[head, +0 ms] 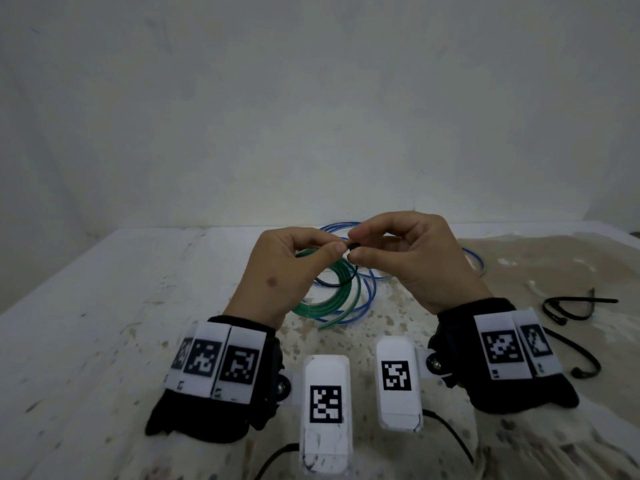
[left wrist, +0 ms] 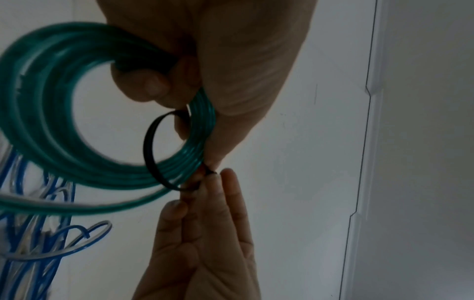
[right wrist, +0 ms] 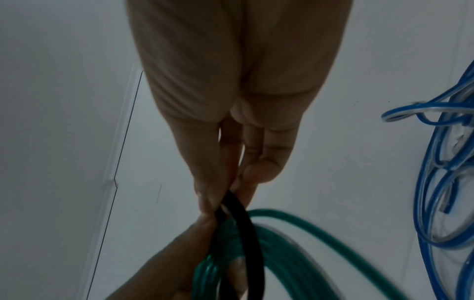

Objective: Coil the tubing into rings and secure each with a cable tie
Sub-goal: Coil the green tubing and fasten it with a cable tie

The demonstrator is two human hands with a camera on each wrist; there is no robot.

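Both hands up off the table, meeting fingertip to fingertip: the left hand point(head: 277, 271) curls round the green tubing coil point(left wrist: 51, 113), held in the air, while the right hand point(head: 415, 258) pinches the black cable tie point(left wrist: 153, 154) looped loosely round the coil's strands, right at the left thumb tip. Under the grip lies the loose blue tubing point(right wrist: 441, 182); spare cable ties point(head: 568, 306) sit well off to the right hand's side

2 hands point(head: 349, 252), 2 tubing coils point(head: 332, 299), 4 cable ties point(head: 568, 306).
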